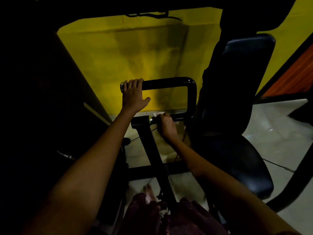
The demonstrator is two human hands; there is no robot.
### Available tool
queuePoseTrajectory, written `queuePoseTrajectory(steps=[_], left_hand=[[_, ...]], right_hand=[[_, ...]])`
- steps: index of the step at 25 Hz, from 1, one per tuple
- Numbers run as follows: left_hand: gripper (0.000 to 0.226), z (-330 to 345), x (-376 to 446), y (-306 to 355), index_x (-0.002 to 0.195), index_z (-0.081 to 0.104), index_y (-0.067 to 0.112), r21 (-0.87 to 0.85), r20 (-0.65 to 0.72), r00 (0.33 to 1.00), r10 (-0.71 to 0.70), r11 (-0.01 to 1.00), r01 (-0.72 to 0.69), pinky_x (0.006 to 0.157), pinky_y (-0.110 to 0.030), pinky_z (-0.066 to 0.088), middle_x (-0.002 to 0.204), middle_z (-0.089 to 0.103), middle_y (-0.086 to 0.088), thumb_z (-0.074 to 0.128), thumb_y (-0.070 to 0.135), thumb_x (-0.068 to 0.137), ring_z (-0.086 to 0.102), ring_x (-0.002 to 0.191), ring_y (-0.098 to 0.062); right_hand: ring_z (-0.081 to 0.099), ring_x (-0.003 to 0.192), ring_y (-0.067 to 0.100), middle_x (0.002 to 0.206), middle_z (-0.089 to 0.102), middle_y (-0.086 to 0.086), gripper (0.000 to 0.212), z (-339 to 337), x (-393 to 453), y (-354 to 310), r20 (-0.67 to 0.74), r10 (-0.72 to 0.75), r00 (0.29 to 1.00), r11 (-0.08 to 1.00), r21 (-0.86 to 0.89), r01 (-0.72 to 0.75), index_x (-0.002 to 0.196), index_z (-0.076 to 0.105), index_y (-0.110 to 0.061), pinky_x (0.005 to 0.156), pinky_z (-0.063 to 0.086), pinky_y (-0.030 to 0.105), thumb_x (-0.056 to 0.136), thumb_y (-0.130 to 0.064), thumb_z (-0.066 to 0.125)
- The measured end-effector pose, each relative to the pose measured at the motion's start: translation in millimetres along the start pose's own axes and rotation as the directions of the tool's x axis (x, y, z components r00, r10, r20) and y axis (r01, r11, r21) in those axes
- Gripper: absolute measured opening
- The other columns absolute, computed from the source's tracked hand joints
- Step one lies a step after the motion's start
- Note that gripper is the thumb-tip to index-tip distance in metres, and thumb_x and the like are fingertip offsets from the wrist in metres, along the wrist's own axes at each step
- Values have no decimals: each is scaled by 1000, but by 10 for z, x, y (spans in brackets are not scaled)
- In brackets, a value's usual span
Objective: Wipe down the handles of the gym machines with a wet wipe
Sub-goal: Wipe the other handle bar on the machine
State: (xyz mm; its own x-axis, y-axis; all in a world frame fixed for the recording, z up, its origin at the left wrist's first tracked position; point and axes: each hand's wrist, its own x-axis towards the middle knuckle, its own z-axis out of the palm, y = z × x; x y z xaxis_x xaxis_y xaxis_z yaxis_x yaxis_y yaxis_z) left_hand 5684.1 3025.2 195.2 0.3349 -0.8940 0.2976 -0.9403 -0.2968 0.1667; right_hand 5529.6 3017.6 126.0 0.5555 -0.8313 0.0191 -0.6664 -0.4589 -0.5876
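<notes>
Wiping is in progress: right hand (166,125) grips the wipe (158,114) around the lower bar (177,118). Left hand (133,94) hooks its fingers over the upper bar (162,83); the remaining handles probably still need wiping.

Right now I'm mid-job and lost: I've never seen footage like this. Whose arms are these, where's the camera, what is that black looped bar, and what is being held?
There is only one picture, taken by a camera worn on the person's head, looking forward and down, so the two bare arms are the wearer's own. The black looped bar is a handle on a gym machine, standing before a yellow wall. The left hand grips the loop's upper bar near its end. The right hand is curled round the lower bar, pressing a white wet wipe against it; only a corner of the wipe shows. To the right stands a dark padded seat with a backrest. The scene is dim, so finer detail is hard to tell.
</notes>
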Motion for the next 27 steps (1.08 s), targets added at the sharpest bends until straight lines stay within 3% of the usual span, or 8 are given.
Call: queuePoseTrajectory(steps=[3, 6, 10, 13, 16, 20, 23, 27], left_hand=[[66, 86, -27, -13, 133, 43, 5, -18, -77, 997, -5, 1000, 4, 114, -45, 11, 132, 48, -13, 65, 39, 81, 39, 126, -32], [60, 189, -35, 24, 125, 50, 4, -16, -183, 983, -2, 1000, -1, 111, -45, 15, 123, 54, -14, 61, 43, 81, 46, 118, -33], [57, 265, -7, -27, 119, 53, 4, -6, -281, 959, 15, 1000, -17, 108, -44, 17, 116, 57, -13, 54, 47, 82, 51, 112, -33], [56, 287, -4, -52, 121, 53, 4, -12, -275, 961, 27, 999, -31, 108, -44, 18, 117, 57, -13, 55, 45, 83, 50, 113, -33], [57, 282, -6, -62, 121, 53, 4, -5, -261, 965, 28, 1000, -30, 108, -44, 18, 118, 57, -13, 57, 45, 82, 51, 112, -33], [62, 323, 2, -21, 119, 52, 4, 42, -261, 965, 31, 999, -20, 107, -45, 17, 114, 57, -14, 50, 53, 81, 51, 110, -33], [60, 309, -1, 19, 117, 53, 3, 34, -272, 962, -8, 999, 18, 108, -47, 20, 112, 58, -14, 50, 53, 83, 51, 109, -33], [58, 288, -2, 32, 118, 53, 3, -13, -270, 962, -30, 1000, 28, 110, -48, 20, 115, 57, -15, 47, 50, 86, 50, 113, -34]], right_hand=[[59, 94, 28, 108, 59, 14, 24, -247, -34, 353, -139, 89, 986, 996, -10, -92, 100, 67, -3, 75, 49, 33, 92, -21, 52], [59, 92, 29, 103, 61, 18, 23, -250, -12, 346, -228, 158, 961, 987, 1, -162, 94, 68, 2, 73, 47, 29, 90, -19, 58], [58, 90, 31, 109, 56, 22, 16, 178, 48, -167, -29, 89, 996, 995, 43, -88, 98, 64, 7, 70, 41, 27, 88, -1, 54], [58, 89, 32, 105, 55, 20, 18, 192, 75, -133, 40, 14, 999, 999, 51, -16, 100, 63, 4, 69, 41, 27, 87, -6, 56], [61, 89, 30, 106, 59, 15, 25, -53, 28, 218, -120, 35, 992, 999, -9, -36, 103, 68, -4, 72, 47, 27, 92, -22, 55], [60, 87, 30, 104, 58, 17, 22, -169, 68, 339, -252, 201, 947, 968, -98, -232, 97, 66, 4, 65, 40, 26, 91, -14, 54], [56, 91, 29, 105, 55, 17, 20, 49, 115, -34, -128, 127, 984, 986, -95, -140, 99, 64, 4, 66, 37, 26, 91, -5, 49], [56, 94, 34, 103, 53, 21, 26, 156, 111, -90, 58, -129, 990, 984, -113, 135, 110, 60, 2, 74, 45, 35, 95, -14, 45]])
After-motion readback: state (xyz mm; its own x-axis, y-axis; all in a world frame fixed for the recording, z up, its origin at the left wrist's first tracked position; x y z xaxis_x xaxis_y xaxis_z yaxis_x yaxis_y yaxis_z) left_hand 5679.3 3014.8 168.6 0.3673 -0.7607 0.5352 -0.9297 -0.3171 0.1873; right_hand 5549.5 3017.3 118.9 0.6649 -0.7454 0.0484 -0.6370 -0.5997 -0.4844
